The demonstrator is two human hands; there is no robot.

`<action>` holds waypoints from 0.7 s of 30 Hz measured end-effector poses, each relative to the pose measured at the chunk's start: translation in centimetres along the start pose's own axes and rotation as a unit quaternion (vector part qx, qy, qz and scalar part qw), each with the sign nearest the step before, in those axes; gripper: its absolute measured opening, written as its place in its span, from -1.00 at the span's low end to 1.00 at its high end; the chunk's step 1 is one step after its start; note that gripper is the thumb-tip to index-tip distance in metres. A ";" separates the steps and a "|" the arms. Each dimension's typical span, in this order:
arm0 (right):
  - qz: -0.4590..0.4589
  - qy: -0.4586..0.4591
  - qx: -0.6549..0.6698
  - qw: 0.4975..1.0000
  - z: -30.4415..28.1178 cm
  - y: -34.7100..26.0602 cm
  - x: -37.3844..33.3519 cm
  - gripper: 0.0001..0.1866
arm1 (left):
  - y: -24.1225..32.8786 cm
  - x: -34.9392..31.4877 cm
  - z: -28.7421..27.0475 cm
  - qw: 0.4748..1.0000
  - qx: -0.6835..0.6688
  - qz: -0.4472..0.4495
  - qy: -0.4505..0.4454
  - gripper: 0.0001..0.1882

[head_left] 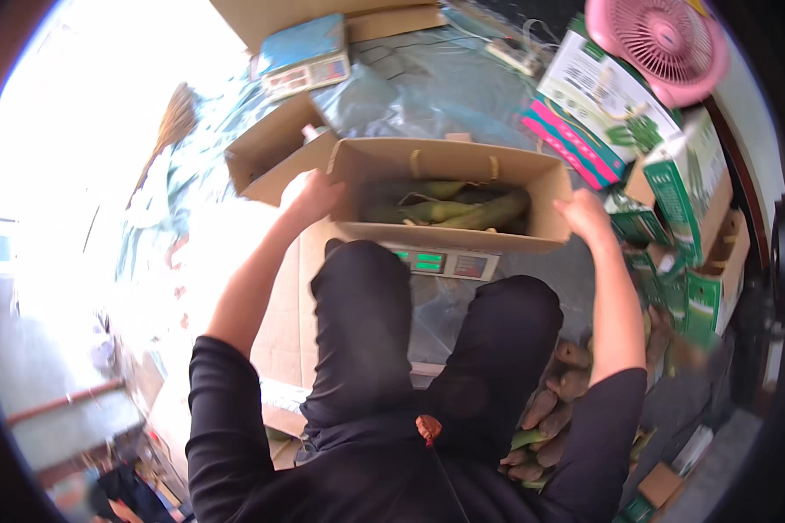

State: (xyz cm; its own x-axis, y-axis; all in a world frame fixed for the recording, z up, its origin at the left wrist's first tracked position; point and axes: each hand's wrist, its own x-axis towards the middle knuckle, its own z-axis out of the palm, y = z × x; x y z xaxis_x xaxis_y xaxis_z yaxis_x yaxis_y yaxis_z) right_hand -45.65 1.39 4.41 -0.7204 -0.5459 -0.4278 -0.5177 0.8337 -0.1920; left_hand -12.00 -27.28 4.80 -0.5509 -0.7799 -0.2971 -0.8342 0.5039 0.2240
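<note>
An open brown cardboard box (449, 155) is in front of my knees. Long, thick green vegetables (445, 212) lie in it; their exact kind is hard to make out. My left hand (310, 199) grips the box's left end at the rim, and my right hand (584, 214) grips the right end. Rope loops show on the far inside wall. Just below the box's near side, a digital scale (458, 263) shows its lit green displays. Whether the box rests on the scale's plate or hangs above it, I cannot tell.
Another open carton (275, 148) stands at the left. Farther back are a blue-topped scale (305, 52) and a power strip (513, 57). A pink fan (663, 39) and green-white cartons (685, 187) crowd the right. Brownish vegetables (549, 410) are heaped beside my right leg. A broom (174, 118) lies left.
</note>
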 end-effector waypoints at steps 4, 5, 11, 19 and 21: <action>-0.102 0.050 -0.013 0.993 -1.5 -2.2 -0.6 -0.56 | -3.1 0.5 -0.3 0.998 -0.047 0.034 -0.012 -0.63; -0.124 0.067 -0.032 0.989 -2.2 -3.9 -1.1 -0.56 | -5.2 1.1 -0.6 0.999 -0.051 0.014 -0.012 -0.63; -0.178 0.049 0.016 0.983 -5.8 -13.6 -3.7 -0.58 | -12.2 -4.4 -4.8 0.969 -0.241 -0.015 0.058 -0.69; -0.272 0.019 -0.040 0.961 4.3 -28.6 -10.8 -0.74 | -27.8 -19.5 -1.8 0.963 -0.146 -0.165 0.157 -0.64; -0.287 -0.015 -0.040 0.957 8.3 -31.6 -12.9 -0.81 | -31.8 -23.0 -0.5 0.961 -0.083 -0.208 0.164 -0.60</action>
State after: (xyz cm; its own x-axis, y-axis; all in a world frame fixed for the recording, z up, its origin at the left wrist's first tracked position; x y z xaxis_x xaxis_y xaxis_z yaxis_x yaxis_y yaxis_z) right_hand -16.17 -17.25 8.65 -0.2933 -0.9086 -0.2972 -0.8585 0.3871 -0.3362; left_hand 27.19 -25.54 4.97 -0.1095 -0.9898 -0.0912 -0.9499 0.0772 0.3028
